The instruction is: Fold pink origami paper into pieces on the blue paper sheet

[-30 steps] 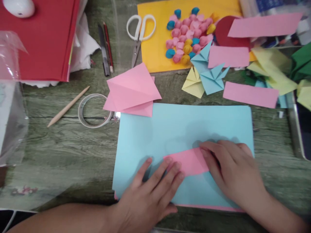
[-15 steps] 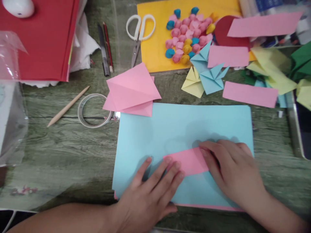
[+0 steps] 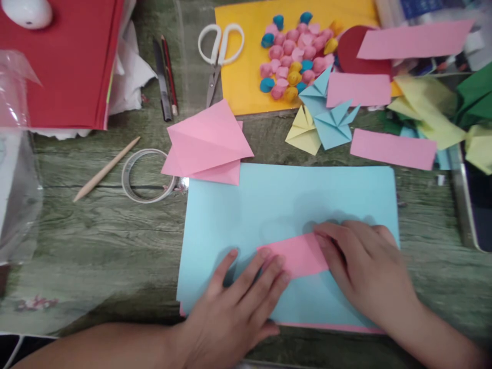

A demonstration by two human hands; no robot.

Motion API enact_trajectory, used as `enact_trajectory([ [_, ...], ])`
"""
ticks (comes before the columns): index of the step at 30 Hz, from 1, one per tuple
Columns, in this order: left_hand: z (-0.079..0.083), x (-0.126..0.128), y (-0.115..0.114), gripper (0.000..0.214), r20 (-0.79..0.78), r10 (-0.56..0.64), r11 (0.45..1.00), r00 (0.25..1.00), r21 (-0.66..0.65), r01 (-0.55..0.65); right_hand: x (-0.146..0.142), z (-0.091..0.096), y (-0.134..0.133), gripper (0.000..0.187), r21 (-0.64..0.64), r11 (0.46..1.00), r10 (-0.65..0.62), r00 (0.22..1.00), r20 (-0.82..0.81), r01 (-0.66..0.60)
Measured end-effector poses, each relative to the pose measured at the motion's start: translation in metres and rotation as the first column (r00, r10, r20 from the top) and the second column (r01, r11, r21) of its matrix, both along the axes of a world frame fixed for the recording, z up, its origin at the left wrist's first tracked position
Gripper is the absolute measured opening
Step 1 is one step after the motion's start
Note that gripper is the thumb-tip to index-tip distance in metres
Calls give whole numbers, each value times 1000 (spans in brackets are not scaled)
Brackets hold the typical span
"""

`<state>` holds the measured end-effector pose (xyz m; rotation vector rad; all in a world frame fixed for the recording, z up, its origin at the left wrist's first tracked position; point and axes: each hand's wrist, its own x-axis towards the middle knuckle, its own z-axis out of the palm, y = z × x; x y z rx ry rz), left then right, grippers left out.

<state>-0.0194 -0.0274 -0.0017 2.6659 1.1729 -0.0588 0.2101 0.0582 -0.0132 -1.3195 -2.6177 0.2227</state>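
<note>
A pink strip of paper (image 3: pixel 303 255) lies slightly slanted on a light blue sheet (image 3: pixel 292 197). My left hand (image 3: pixel 240 302) rests flat with fingers stretched, its fingertips pressing the strip's left end. At the other end, my right hand (image 3: pixel 371 271) pinches the strip's upper right corner between thumb and index finger. Its remaining fingers curl over the blue sheet. Pink edges of paper show beneath the blue sheet along the bottom. Folded pink papers (image 3: pixel 209 141) overlap the blue sheet's upper left corner.
White-handled scissors (image 3: pixel 218 56) and a tape roll (image 3: pixel 126 177) lie to the left, near a pointed wooden stick (image 3: pixel 105 170). Small curled paper pieces (image 3: pixel 288 47) sit on yellow paper (image 3: pixel 244 92). Blue folded shapes (image 3: pixel 333 128) and another pink strip (image 3: pixel 392 149) are at upper right.
The whole view has shifted slightly. Both hands keep the same hold on the pink strip, and nothing else has visibly moved.
</note>
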Motion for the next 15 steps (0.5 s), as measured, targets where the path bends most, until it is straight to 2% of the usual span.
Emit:
enact_trajectory([
  [15, -1, 1, 0, 55, 9, 16, 1000, 1000, 20, -16, -2, 1, 0, 13, 2, 1000, -6, 1000, -4, 6],
])
